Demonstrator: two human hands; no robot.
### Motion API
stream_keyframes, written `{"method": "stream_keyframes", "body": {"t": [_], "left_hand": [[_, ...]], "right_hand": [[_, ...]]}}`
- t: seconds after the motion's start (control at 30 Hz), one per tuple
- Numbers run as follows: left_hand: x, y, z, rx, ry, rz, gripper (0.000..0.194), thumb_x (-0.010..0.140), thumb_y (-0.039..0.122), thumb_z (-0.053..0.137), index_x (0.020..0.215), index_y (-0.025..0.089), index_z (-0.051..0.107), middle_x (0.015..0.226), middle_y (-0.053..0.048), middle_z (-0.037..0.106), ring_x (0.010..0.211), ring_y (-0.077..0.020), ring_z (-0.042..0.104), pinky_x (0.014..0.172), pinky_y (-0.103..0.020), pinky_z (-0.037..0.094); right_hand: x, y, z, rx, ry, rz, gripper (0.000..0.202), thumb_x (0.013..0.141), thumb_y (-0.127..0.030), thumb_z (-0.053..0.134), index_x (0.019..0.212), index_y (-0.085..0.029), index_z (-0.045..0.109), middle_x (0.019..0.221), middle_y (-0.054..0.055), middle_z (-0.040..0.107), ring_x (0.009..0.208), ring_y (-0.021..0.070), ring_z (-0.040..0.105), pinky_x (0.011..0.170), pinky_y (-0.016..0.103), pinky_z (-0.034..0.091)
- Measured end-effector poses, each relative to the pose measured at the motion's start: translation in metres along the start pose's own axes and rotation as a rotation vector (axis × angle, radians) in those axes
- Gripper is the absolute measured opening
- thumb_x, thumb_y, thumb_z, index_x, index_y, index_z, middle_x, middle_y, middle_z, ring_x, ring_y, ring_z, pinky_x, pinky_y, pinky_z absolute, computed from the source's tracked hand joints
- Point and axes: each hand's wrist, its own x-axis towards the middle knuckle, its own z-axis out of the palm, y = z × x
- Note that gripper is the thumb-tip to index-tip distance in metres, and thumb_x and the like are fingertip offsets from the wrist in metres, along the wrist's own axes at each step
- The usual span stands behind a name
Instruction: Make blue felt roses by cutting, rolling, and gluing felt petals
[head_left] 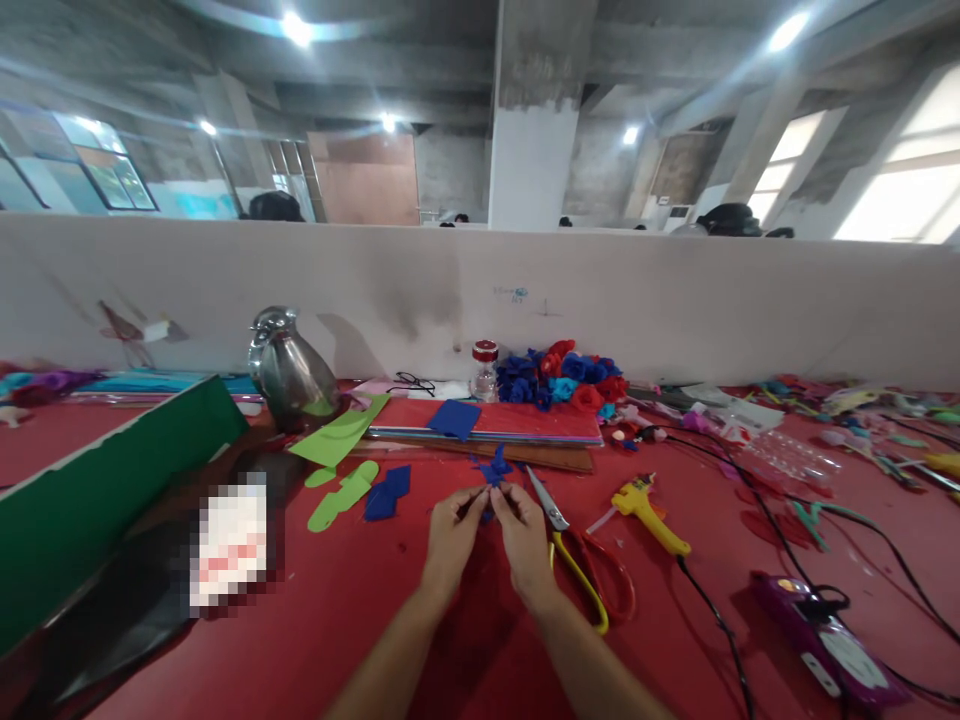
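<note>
Both hands meet over the red table, fingertips pinched around a dark blue paper flower piece (pixel 496 466) with pointed petals. My left hand (pixel 453 530) closes on its near left side, and my right hand (pixel 527 530) pinches it from the right. The fingers hide its lower part. Just right of my right hand lie scissors (pixel 549 498) with one yellow and one red handle loop. Blue paper squares (pixel 386 494) and light green cut pieces (pixel 343 497) lie to the left. A yellow glue gun (pixel 651 515) rests farther right.
Behind the hands are stacked coloured sheets (pixel 525 422), a red-lidded jar (pixel 485 370) and heaped red and blue paper flowers (pixel 559 378). A metal jug (pixel 292 375) and green board (pixel 112 500) stand left. Cords run to a purple power strip (pixel 825 640); a white partition (pixel 375 290) bounds the back.
</note>
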Motion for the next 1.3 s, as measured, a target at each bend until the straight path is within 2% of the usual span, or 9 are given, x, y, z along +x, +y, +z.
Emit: {"method": "stream_keyframes", "body": {"t": [0.27,0.43,0.63,0.8,1.0,1.13,1.3], "left_hand": [[-0.003,0.000,0.001,0.019,-0.021,0.037,0.022,0.073,0.038,0.065,0.076,0.019,0.077,0.077,-0.006,0.075,0.074,-0.0213,0.064,0.081,-0.034,0.050],[-0.002,-0.002,0.000,0.043,-0.017,0.039,0.023,0.075,0.038,0.064,0.078,0.019,0.077,0.078,-0.006,0.075,0.076,-0.0216,0.065,0.082,-0.034,0.050],[-0.003,-0.004,-0.001,0.013,-0.015,0.028,0.028,0.071,0.043,0.069,0.081,0.018,0.077,0.082,-0.008,0.075,0.082,-0.0230,0.065,0.082,-0.033,0.050],[-0.004,0.000,-0.003,-0.048,-0.019,-0.011,0.036,0.068,0.048,0.072,0.084,0.017,0.077,0.083,-0.007,0.074,0.082,-0.0224,0.065,0.079,-0.031,0.050],[-0.003,0.004,-0.006,-0.064,-0.027,0.017,0.035,0.063,0.048,0.076,0.078,0.017,0.077,0.084,-0.009,0.074,0.083,-0.0229,0.065,0.079,-0.031,0.050],[0.001,-0.001,-0.008,-0.047,-0.022,0.022,0.037,0.061,0.049,0.077,0.078,0.017,0.077,0.085,-0.009,0.074,0.084,-0.0241,0.065,0.081,-0.033,0.050],[0.003,-0.007,-0.008,-0.152,0.002,-0.028,0.030,0.058,0.043,0.080,0.073,0.017,0.075,0.081,-0.007,0.072,0.082,-0.0226,0.063,0.080,-0.033,0.050]], "right_hand": [[0.000,-0.005,-0.004,-0.093,0.014,-0.064,0.024,0.075,-0.041,0.064,0.069,-0.018,0.066,0.066,0.000,0.064,0.065,0.0153,0.056,0.067,0.028,0.048],[0.001,-0.008,-0.007,-0.196,0.006,-0.090,0.022,0.077,-0.040,0.062,0.072,-0.019,0.068,0.069,0.002,0.068,0.067,0.0167,0.060,0.067,0.029,0.049],[-0.003,-0.010,-0.006,-0.284,0.029,-0.163,0.020,0.078,-0.036,0.060,0.073,-0.020,0.070,0.070,0.004,0.071,0.066,0.0196,0.064,0.064,0.030,0.051],[-0.005,-0.011,0.000,-0.245,0.046,-0.184,0.020,0.078,-0.038,0.060,0.071,-0.021,0.069,0.070,0.004,0.070,0.065,0.0202,0.064,0.064,0.031,0.052],[-0.008,-0.009,0.002,-0.238,0.022,-0.166,0.024,0.081,-0.041,0.056,0.072,-0.022,0.067,0.069,0.004,0.069,0.065,0.0196,0.063,0.060,0.028,0.051],[-0.009,-0.006,0.002,-0.270,0.023,-0.189,0.026,0.082,-0.042,0.054,0.072,-0.022,0.067,0.068,0.004,0.068,0.060,0.0187,0.061,0.059,0.028,0.050],[-0.008,-0.008,0.003,-0.306,-0.004,-0.184,0.027,0.083,-0.042,0.052,0.074,-0.021,0.067,0.067,0.004,0.068,0.063,0.0189,0.063,0.059,0.026,0.050]]}}
